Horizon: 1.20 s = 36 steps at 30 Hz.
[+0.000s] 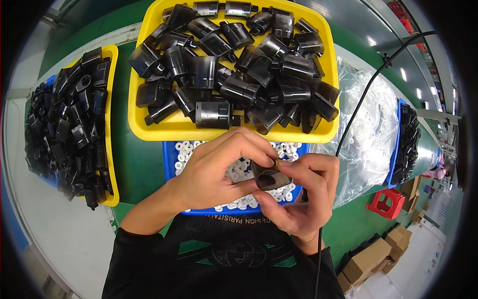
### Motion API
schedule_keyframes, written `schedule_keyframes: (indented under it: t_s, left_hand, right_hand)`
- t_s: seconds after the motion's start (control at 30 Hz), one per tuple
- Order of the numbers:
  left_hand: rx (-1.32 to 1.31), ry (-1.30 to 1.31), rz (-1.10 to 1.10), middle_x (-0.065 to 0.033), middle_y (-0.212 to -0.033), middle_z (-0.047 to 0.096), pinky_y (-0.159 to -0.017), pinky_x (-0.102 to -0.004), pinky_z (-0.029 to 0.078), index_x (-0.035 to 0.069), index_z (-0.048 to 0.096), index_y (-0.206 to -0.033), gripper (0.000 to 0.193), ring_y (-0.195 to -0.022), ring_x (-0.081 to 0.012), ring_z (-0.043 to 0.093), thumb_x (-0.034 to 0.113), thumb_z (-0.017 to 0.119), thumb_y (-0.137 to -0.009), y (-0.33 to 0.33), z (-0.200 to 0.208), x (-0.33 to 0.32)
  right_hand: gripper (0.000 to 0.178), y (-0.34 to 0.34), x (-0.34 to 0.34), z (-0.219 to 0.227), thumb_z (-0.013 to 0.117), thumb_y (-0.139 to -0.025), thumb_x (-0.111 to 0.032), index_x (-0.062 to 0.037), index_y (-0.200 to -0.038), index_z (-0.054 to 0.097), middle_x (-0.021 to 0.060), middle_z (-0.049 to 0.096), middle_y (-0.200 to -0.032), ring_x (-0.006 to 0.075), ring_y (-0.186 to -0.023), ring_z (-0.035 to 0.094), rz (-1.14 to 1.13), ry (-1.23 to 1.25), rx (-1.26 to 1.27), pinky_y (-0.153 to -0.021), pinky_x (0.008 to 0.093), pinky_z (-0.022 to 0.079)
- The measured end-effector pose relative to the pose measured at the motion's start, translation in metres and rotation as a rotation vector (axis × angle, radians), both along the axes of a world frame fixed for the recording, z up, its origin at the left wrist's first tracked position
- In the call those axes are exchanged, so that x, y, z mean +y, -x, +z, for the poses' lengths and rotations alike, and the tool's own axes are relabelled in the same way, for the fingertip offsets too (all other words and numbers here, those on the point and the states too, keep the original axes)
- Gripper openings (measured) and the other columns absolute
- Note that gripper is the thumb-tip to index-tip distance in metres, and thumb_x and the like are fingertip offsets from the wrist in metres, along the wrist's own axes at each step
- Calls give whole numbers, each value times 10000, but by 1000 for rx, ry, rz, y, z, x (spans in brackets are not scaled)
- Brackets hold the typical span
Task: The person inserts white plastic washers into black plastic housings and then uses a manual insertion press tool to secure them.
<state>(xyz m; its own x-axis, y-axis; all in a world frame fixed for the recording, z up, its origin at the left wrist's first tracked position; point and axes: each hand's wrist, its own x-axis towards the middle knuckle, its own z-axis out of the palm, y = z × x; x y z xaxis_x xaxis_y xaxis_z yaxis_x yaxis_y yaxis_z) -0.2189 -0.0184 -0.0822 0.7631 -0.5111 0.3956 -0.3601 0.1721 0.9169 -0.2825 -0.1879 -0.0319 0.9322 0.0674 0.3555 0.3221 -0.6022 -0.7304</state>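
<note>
Between my two hands, over a blue tray (169,158), is a smoky translucent plastic housing (271,180) with its wide open end toward me. My left hand (219,167) pinches it from the left, thumb low and fingertips at its upper edge. On the other side, my right hand (306,192) grips it with thumb and index finger; the fingertips meet near the top of the piece. Whether a smaller part sits between those fingertips I cannot tell. Small white rings (185,148) lie loose in the blue tray, partly hidden by my hands.
Just beyond stands a yellow tray (234,135) heaped with similar dark housings (204,72). Another yellow tray (113,149) at left holds black parts (79,109). To the right are a clear plastic bag (368,119), a hanging black cable (356,112), a red stool (386,203) and cardboard boxes (368,259).
</note>
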Motion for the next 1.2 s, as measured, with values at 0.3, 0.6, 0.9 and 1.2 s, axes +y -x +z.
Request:
schedule_keyframes:
  t_s: [0.3, 0.6, 0.9, 1.2]
  left_hand:
    - [89, 16, -133, -205, -1106, 624, -852, -359, 528, 22, 524, -1045, 419, -1052, -270, 620, -33, 785, -722, -4, 5, 1]
    - [-55, -207, -8, -72, -918, 542, -691, -326, 460, 38, 620, -836, 295, -812, -201, 552, 11, 835, -635, -4, 15, 2]
    - [-19, -170, -18, -70, -732, 620, -545, -266, 488, 43, 508, -875, 355, -639, -172, 646, -6, 820, -713, 6, 6, -2]
    - [8, -187, -27, -94, -787, 650, -595, -283, 495, 38, 510, -921, 365, -665, -192, 637, 38, 812, -715, 6, 5, 5]
  right_hand:
    - [563, 2, -2, -4, 864, -622, -61, -9, -1129, 625, 97, 540, -940, 197, -814, 556, -13, -7, -26, -640, 266, 457]
    - [493, 0, -22, 4, 372, -986, -434, -46, -791, 605, 92, 532, -792, 213, -682, 510, 199, -698, -29, -658, 337, 423]
    - [473, -16, -2, 31, 340, -1032, -243, -153, -568, 339, -2, 414, -580, 92, -370, 389, 569, -1276, -38, -327, 247, 350]
    - [419, -16, 33, 8, 399, -870, -293, -38, -538, 396, 86, 414, -526, 189, -384, 320, 388, -1290, -114, -373, 338, 250]
